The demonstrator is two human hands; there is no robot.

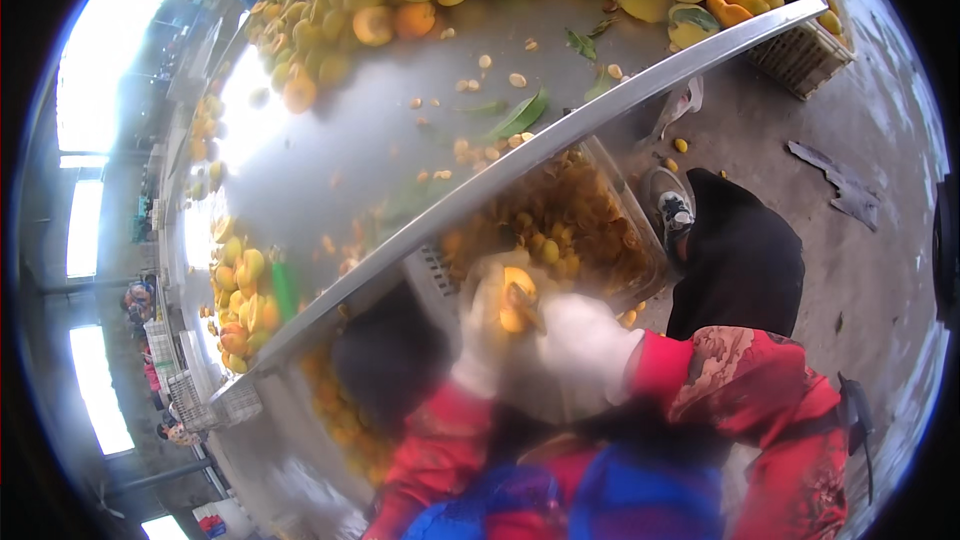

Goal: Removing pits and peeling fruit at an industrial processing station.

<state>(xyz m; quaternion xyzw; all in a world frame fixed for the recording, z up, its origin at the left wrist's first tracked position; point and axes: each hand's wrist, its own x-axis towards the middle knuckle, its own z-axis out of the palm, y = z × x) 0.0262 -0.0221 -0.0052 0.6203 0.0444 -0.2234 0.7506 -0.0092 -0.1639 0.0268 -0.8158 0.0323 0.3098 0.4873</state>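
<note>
My left hand (pixel 480 334), in a whitish glove, grips a yellow peach (pixel 516 296) below the table edge. Close on its right is my gloved right hand (pixel 589 341), blurred and curled like a fist. A narrow brownish thing, apparently the tip of a small hand tool (pixel 531 309), lies against the fruit from the right hand's side; its grip is hidden. Beneath both hands stands a clear-walled plastic tub (pixel 626 195) with wet brown-orange peach waste (pixel 577 217) and several yellow roundish pieces in it.
A stainless steel table (pixel 360 142) slants across the view, its raised rim (pixel 540 142) nearest me. Peach halves (pixel 375 22) are heaped at its far side; loose kernels and green leaves (pixel 521 114) lie about. A green object (pixel 283 285) rests near more halves. A woven-look crate (pixel 802 56) stands right.
</note>
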